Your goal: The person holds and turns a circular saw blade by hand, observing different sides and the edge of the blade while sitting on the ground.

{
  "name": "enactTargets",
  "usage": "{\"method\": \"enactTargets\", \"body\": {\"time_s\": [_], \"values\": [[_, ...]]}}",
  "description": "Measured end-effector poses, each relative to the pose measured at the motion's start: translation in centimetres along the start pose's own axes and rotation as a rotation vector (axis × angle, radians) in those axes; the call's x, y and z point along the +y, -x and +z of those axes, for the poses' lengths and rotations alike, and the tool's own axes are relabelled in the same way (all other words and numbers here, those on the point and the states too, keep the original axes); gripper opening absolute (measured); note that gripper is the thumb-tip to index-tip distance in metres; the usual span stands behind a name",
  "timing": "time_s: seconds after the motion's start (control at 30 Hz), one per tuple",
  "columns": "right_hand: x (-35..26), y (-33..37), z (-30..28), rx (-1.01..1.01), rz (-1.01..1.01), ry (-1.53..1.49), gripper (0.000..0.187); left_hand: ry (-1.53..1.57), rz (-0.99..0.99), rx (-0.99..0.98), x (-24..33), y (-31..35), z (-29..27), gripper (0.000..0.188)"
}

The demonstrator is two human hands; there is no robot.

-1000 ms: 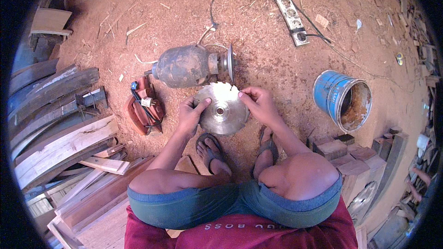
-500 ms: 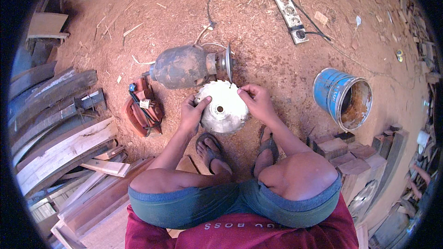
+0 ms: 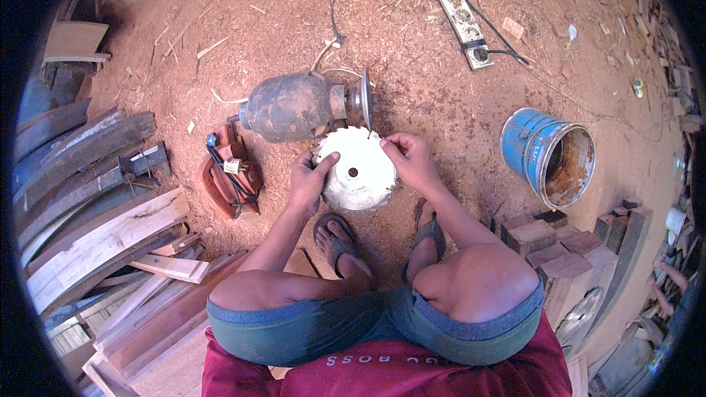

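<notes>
At the centre of the frame we hold the toothed saw blade [image 3: 358, 174] between both hands — our left hand [image 3: 309, 180] grips its left rim with fingers curled closed on it, our right hand [image 3: 409, 162] pinches the upper right edge. The blade lies nearly flat, face up. Just above it stands the grinding wheel [image 3: 365, 97] of the dusty motor [image 3: 290, 106], edge-on to the blade's top teeth — nearer our right hand. A blue bucket [image 3: 548, 154] lies well to the right.
</notes>
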State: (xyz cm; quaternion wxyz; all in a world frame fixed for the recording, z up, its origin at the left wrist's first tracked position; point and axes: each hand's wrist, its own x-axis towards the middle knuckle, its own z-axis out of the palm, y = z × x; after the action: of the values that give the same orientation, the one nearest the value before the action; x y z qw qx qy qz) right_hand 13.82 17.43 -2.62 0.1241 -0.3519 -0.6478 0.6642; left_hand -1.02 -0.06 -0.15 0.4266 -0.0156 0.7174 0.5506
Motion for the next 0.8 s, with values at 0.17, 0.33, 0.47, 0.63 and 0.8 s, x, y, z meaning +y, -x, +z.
{"method": "enactTargets", "body": {"time_s": [0.17,0.33,0.47,0.63,0.8], "values": [[-0.4,0.0,-0.1,-0.005,0.006,-0.008,0.024,0.033,-0.012,0.001,-0.2,0.0,0.2,0.029],[-0.1,-0.1,0.1,0.003,0.004,-0.031,0.024,-0.038,-0.008,0.026,-0.9,-0.1,0.0,0.024],[0.0,-0.2,0.1,-0.003,0.007,-0.029,0.023,0.052,0.060,0.032,-0.8,-0.2,0.3,0.022],[-0.5,-0.1,0.1,0.002,-0.008,-0.011,0.023,0.050,0.017,0.010,-0.2,0.1,0.4,0.022],[-0.5,-0.1,0.1,0.001,-0.009,0.047,0.024,0.033,0.008,0.017,-0.2,0.1,0.2,0.024]]}}
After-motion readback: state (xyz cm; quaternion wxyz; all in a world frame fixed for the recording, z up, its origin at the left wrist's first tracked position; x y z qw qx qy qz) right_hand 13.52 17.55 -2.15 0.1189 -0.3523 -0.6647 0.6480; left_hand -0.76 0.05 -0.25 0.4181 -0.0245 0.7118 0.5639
